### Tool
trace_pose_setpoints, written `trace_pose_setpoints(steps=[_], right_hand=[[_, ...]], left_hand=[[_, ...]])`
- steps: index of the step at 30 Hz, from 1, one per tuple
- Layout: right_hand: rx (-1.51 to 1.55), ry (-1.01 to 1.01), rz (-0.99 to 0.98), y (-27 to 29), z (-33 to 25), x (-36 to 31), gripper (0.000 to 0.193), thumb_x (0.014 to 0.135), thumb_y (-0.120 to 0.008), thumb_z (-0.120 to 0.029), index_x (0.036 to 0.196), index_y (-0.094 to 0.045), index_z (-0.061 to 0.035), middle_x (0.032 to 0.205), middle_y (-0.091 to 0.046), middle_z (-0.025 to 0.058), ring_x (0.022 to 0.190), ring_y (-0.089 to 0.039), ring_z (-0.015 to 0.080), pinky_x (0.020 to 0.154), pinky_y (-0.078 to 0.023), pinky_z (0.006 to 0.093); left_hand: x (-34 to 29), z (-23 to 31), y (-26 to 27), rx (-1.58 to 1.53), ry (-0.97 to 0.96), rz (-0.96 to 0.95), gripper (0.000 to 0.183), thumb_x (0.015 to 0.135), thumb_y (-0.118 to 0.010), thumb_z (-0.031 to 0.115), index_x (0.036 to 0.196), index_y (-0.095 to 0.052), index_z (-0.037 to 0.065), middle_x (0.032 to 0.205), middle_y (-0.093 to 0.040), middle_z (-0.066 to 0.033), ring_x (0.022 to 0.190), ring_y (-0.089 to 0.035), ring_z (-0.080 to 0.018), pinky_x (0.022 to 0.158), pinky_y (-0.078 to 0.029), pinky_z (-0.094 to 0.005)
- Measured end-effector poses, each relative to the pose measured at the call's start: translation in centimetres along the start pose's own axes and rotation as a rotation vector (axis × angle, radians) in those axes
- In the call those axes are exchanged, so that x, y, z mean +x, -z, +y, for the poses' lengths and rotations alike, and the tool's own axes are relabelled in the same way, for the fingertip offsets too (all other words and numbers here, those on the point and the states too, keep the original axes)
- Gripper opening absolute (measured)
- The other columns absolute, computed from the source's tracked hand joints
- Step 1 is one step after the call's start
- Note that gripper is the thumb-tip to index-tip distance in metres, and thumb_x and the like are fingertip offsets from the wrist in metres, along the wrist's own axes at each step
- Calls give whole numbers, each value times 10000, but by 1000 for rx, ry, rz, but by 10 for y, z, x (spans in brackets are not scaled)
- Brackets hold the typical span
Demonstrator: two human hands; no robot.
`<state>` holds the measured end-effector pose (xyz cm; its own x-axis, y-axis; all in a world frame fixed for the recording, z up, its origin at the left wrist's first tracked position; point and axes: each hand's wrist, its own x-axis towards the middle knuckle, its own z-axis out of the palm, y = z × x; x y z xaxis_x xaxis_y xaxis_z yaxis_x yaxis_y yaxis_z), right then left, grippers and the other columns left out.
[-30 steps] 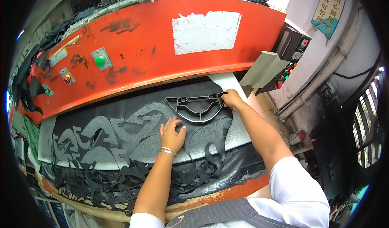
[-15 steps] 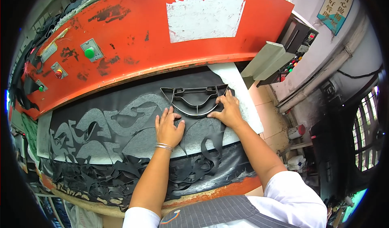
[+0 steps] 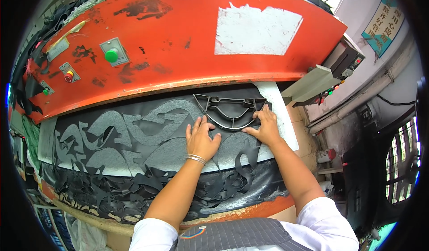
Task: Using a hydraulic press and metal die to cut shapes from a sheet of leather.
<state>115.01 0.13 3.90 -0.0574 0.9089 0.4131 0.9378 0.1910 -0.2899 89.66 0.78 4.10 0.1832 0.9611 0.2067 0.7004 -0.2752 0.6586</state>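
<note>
A half-moon metal cutting die, with a curved inner bar and short cross-ribs, lies on a black sheet. My left hand rests flat, fingers apart, its fingertips at the die's lower left curve. With thumb and fingers, my right hand grips the die's right end. Curved shapes have been cut out of the sheet to the left, baring a grey speckled surface there. Under the sheet is a white board, whose right edge shows beyond my right hand.
An orange machine beam spans the far side, with green buttons and a red button. Tangled black offcuts hang along the near edge. At right stand a grey metal bracket and a red-capped container.
The whole view has shifted, so the machine, die and hands sit further right in the picture. My hands keep the same hold and place on the die.
</note>
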Motion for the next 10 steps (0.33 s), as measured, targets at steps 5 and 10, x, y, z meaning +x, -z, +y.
trace_pose_setpoints(steps=[5,10], right_hand=[[-90,-87,-86,22,-50,-5,676,681,-782,-465,1196,-541,-100,1258,-500,264,1255,-401,456,1023,-322,512],[224,-91,-18,43,-109,-40,700,708,-767,-387,1265,-527,-36,1318,-494,247,1253,-430,421,1037,-318,489]], left_hand=[[-15,-42,28,-507,61,-76,574,809,-705,232,1313,-492,61,1453,-402,-179,1365,-361,-279,1118,-264,-397],[-30,-150,190,-541,195,449,569,816,-695,145,1322,-477,2,1412,-450,-174,1331,-406,-289,1098,-310,-392]])
